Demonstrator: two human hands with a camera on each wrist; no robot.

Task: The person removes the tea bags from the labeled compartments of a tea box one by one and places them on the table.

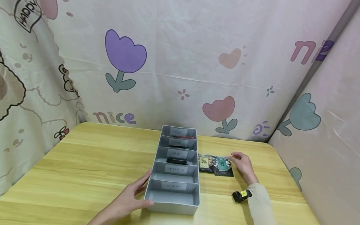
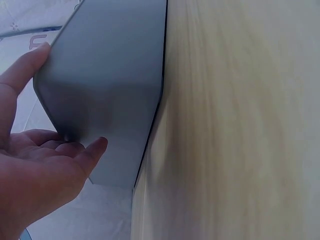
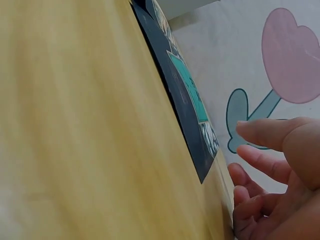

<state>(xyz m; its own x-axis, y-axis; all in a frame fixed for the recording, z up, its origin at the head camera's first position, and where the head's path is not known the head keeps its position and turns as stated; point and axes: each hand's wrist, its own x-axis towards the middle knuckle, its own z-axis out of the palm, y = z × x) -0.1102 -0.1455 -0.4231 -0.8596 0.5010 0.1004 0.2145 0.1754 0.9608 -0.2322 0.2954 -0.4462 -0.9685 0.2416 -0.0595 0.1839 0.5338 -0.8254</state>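
A long grey divided storage box (image 1: 171, 207) stands on the table, with a handwritten label in each compartment. My left hand (image 1: 127, 195) rests against its near left corner, the thumb at the near rim and the other fingers along the side. In the left wrist view that hand (image 2: 45, 165) touches the box's wall (image 2: 110, 100). Right of the box lie a black tea packet with a green label (image 1: 223, 165) and one with a yellow label (image 1: 204, 163). My right hand (image 1: 243, 165), fingers loosely bent, hovers by the green-labelled packet's right edge and holds nothing.
Inside the box, a red packet (image 1: 185, 137) shows in the farthest compartment and a black packet (image 1: 177, 161) in the middle one. A black camera (image 1: 241, 196) is strapped to my right wrist. A printed curtain (image 1: 180, 62) hangs behind the wooden table (image 1: 98, 159).
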